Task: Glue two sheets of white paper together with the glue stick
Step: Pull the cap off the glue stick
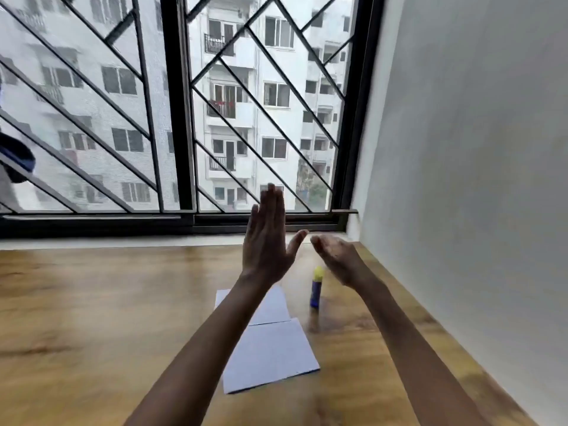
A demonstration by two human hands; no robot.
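Two sheets of white paper lie flat on the wooden table, the far sheet (270, 304) partly hidden by my left forearm and the near sheet (270, 355) overlapping its front edge. A glue stick (317, 287) with a blue body and yellow cap stands upright just right of the far sheet. My left hand (266, 241) is raised above the table, fingers straight and together, thumb spread, holding nothing. My right hand (336, 256) hovers above and right of the glue stick, blurred, fingers loosely curled, empty.
The wooden table (107, 318) runs to a black-framed window (181, 118) with diagonal bars at the back. A grey wall (476, 179) borders the table on the right. A dark blue object (17, 161) shows at the left edge.
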